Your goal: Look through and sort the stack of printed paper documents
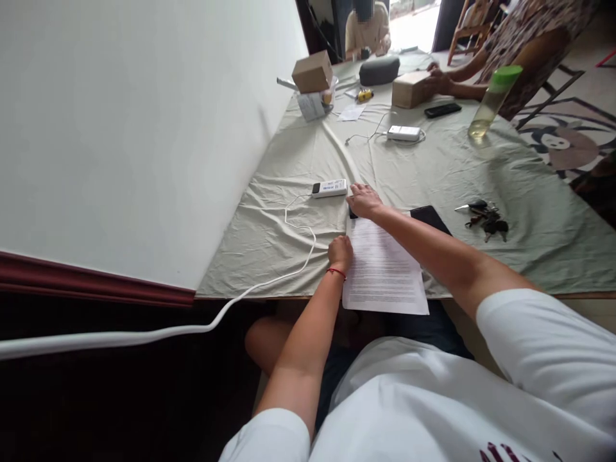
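Observation:
Printed sheets of paper (385,269) lie at the table's near edge, their lower end sticking out over it. My left hand (341,253), with a red string at the wrist, is closed at the left edge of the paper. Above it, my right hand (364,200) curls over the top left corner of the sheets. A small dark object (353,212) shows under its fingers; its kind is hidden. A flat black item (431,219) lies partly under the paper and my right forearm. Just left of my right hand is a white device (330,188) with a cable.
Keys (488,218) lie to the right. Farther off are a bottle (495,102) with a green lid, a phone (443,110), a white power strip (404,133), a grey case (379,70) and a cardboard box (312,72). One person's hands (437,81) hold another box (409,90); another person sits beyond.

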Tool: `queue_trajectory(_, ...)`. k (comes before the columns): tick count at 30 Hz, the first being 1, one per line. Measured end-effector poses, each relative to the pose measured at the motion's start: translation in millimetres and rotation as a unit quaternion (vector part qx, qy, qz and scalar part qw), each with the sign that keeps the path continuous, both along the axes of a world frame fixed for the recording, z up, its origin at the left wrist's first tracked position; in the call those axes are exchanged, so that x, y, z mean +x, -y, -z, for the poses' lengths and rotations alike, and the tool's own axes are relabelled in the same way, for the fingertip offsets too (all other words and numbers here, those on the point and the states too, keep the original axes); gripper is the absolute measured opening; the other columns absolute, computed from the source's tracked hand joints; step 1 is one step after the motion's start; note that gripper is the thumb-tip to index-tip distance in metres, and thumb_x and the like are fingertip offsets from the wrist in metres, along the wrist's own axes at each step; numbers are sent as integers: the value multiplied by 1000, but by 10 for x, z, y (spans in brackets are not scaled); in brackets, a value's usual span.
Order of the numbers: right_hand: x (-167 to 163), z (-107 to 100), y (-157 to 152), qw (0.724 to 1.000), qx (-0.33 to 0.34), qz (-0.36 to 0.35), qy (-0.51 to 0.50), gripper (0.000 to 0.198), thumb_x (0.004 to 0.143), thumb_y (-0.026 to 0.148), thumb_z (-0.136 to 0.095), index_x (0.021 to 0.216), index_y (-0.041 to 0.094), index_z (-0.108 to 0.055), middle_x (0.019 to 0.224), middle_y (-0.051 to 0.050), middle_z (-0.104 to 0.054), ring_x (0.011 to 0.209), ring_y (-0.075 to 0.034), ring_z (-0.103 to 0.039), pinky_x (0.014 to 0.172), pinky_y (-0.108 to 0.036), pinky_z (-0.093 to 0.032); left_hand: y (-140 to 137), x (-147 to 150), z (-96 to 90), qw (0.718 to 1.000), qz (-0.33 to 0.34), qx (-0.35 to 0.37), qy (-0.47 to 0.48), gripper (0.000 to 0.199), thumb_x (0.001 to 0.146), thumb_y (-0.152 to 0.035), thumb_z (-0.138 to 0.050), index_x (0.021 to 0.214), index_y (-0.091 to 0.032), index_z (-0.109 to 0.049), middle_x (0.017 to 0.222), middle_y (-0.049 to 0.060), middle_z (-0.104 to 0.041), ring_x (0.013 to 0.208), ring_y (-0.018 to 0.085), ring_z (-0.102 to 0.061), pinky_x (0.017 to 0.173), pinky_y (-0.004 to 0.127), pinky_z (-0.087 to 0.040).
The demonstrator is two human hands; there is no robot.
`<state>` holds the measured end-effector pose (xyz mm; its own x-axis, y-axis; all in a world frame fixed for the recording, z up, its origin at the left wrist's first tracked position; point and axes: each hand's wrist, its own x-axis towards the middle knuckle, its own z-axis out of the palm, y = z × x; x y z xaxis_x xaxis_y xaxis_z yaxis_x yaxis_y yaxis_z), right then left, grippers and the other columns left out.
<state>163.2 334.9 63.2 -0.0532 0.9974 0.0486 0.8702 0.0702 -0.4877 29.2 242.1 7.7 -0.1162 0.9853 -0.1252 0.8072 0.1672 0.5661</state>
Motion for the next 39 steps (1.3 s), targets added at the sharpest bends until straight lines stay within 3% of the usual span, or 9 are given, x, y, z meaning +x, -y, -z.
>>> queue_trajectory(4, -229, 257, -113, 999, -47, -19, 6, 59, 106, 40, -38, 160, 17, -45, 175, -11, -29, 163, -31, -21, 130, -62, -17, 9, 14, 12, 1000, -5, -7, -11, 35, 103, -24, -49, 90, -13, -79, 106, 25, -78, 101, 33, -73, 82, 36, -45)
queue_trajectory(10, -274, 578, -34, 1000, 27, -5, 14, 52, 105, 25, -32, 149, 16, -58, 174, -10, -33, 164, -26, -18, 132, -62, -2, 13, -32, 85, 1000, 0, 4, 6, 39, 106, -29, -43, 91, -17, -77, 106, 21, -79, 94, 29, -72, 76, 34, -41)
queue_trajectory(15, -299, 578, -31, 999, 32, 0, 8, 49, 104, 23, -34, 142, 18, -64, 172, -11, -38, 162, -27, -26, 130, -66, -7, 10, -95, 67, 999, 21, 9, 42, 40, 101, -28, -51, 66, -19, -68, 81, 14, -77, 76, 24, -65, 69, 32, -37)
queue_trajectory(21, -263, 409, -37, 998, 40, 15, -35, 55, 107, 44, -38, 152, 16, -53, 173, -15, -34, 160, -33, -29, 129, -69, -11, 94, -169, 15, 996, 22, 40, 74, 41, 96, -22, -55, 55, -22, -52, 65, 7, -67, 66, 20, -55, 67, 32, -34)
queue_trajectory(27, 213, 287, 345, 965, 236, 58, -100, 51, 102, 42, -41, 140, 14, -61, 155, -21, -55, 142, -38, -49, 119, -61, -38, 511, -478, 57, 987, 37, 77, 139, 32, 98, -26, -52, 66, -21, -55, 68, 1, -61, 68, 17, -53, 69, 28, -38)
queue_trajectory(30, 570, 331, 756, 945, 297, 67, -118, 48, 101, 45, -42, 134, 17, -62, 143, -20, -63, 134, -36, -56, 118, -60, -41, 725, -625, 166, 955, 65, 110, 266, 32, 101, -43, -53, 78, -21, -61, 69, -1, -58, 68, 16, -52, 68, 27, -40)
queue_trajectory(33, 844, 380, 1133, 945, 262, 105, -164, 60, 98, 62, -46, 132, 15, -62, 133, -23, -67, 128, -39, -60, 108, -61, -50, 801, -689, 261, 928, 47, 117, 352, 41, 97, -59, -58, 81, -22, -60, 71, -1, -58, 68, 16, -52, 67, 27, -43)
queue_trajectory(36, 915, 418, 1329, 946, 127, 104, -280, 80, 92, 77, -49, 139, 14, -58, 116, -19, -74, 105, -34, -70, 96, -55, -57, 766, -701, 308, 910, 17, 119, 397, 45, 95, -65, -59, 84, -21, -61, 75, 0, -63, 70, 16, -55, 68, 28, -46)
queue_trajectory(39, 800, 480, 1350, 904, 19, 53, -423, 75, 87, 80, -57, 130, 19, -64, 100, -11, -78, 94, -29, -73, 91, -47, -59, 728, -705, 330, 898, -6, 139, 417, 49, 93, -68, -60, 85, -20, -61, 78, 1, -65, 72, 16, -58, 70, 29, -49)
